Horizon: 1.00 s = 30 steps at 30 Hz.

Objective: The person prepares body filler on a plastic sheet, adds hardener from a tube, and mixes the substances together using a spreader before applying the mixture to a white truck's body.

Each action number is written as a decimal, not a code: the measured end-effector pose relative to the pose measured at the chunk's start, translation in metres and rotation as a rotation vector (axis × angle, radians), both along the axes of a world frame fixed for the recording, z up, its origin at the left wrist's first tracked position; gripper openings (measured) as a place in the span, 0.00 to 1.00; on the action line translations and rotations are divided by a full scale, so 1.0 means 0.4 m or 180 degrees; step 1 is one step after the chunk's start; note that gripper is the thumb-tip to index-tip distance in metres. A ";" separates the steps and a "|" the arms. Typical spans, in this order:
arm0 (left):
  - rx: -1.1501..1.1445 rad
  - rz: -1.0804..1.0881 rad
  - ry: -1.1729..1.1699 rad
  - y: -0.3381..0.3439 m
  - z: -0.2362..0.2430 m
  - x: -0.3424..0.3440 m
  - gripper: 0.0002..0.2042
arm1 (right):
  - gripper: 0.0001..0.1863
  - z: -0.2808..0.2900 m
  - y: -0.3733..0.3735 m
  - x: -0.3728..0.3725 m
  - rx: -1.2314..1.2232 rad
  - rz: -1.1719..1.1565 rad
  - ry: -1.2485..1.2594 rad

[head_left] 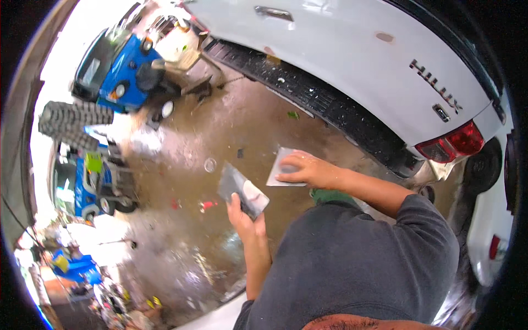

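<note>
My left hand (242, 217) grips a dark grey flat plate (234, 186) by its lower edge, thumb on top. A patch of pale, pinkish filler paste (254, 194) lies on the plate's right part. Just to the right and a little higher, my right hand (312, 170) is closed on a pale grey, roughly square spreader (273, 177), with fingers and thumb over its face. A darker grey area shows beneath those fingers. A small gap separates the spreader from the plate. Both are held in front of my body, above the floor.
A white pickup's tailgate (341, 38) and black rear bumper (330, 102) stand ahead and right, with a small beige patch (384, 37) on the paint. Blue vehicles (124, 66) and stacked tyres (71, 118) stand left. The brown floor (181, 148) looks wet, with scattered litter.
</note>
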<state>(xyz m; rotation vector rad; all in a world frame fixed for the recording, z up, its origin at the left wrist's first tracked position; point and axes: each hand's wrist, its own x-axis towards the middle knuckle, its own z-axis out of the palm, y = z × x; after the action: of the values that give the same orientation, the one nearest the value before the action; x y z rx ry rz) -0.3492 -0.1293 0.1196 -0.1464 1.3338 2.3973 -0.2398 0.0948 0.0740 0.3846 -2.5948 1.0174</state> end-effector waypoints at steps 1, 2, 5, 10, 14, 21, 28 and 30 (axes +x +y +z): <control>0.0247 -0.0049 -0.0043 0.030 0.016 -0.032 0.16 | 0.43 -0.018 0.040 0.003 0.0083 -0.0213 -0.0246; 0.0173 -0.0188 0.0044 0.058 0.034 -0.061 0.16 | 0.41 -0.035 0.070 0.000 -0.0347 -0.0239 -0.0353; -0.0094 -0.0756 0.0519 0.172 0.066 -0.150 0.16 | 0.33 -0.074 0.124 0.007 -0.1339 -0.0779 -0.0274; -0.0340 -0.1529 0.0225 0.399 0.120 -0.179 0.18 | 0.27 -0.114 0.238 0.039 -0.1990 -0.1305 0.0244; -0.0439 -0.1782 -0.0045 0.546 0.110 -0.198 0.22 | 0.25 -0.178 0.303 0.071 -0.2229 -0.1721 0.0502; -0.0017 -0.3241 0.0171 0.730 0.128 -0.206 0.23 | 0.26 -0.191 0.348 0.150 -0.2694 -0.2415 0.0269; 0.0223 -0.3387 -0.0203 0.820 0.111 -0.195 0.19 | 0.26 -0.261 0.318 0.151 -0.2781 -0.2868 0.0326; 0.0099 -0.3194 -0.0324 0.826 0.101 -0.223 0.19 | 0.26 -0.266 0.302 0.136 -0.2810 -0.2962 0.0268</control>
<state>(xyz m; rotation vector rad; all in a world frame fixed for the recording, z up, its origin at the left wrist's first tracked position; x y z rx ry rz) -0.4384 0.2012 0.1600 0.3337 0.9701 1.5247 -0.1852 0.2157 -0.0323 -0.8698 -1.6205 1.4935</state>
